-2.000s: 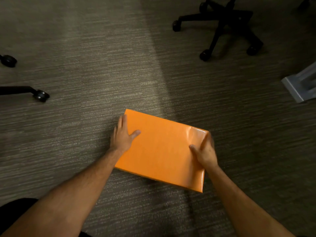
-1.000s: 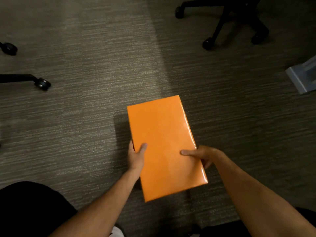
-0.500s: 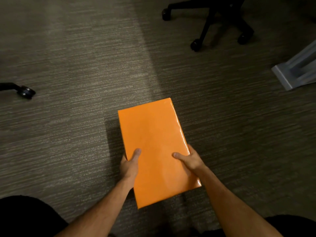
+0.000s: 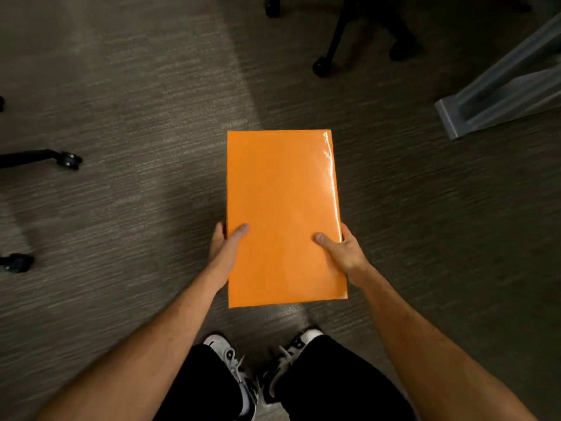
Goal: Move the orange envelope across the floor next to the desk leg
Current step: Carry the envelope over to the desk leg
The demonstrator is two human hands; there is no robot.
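The orange envelope [image 4: 282,214] is held in the middle of the view, its long side running from near to far and a glossy streak along its right edge. The left hand [image 4: 224,250] grips its near left edge, thumb pressed on the top face and the other fingers wrapped underneath, out of sight. The right hand [image 4: 343,253] grips the near right edge the same way, thumb on top and fingers hidden below. Both hands are clamped onto the envelope, which appears lifted above the grey carpet [image 4: 136,117], with the person's 2 black-and-white shoes [image 4: 233,366] showing directly under its near end. The grey desk leg [image 4: 498,95] lies on the floor at the far right, well apart from the envelope. A black office chair base [image 4: 337,34] with castors stands at the far side, right of centre. Another chair's castor arm [image 4: 48,158] reaches in from the left edge, with 1 more castor [image 4: 16,262] nearer along that edge.
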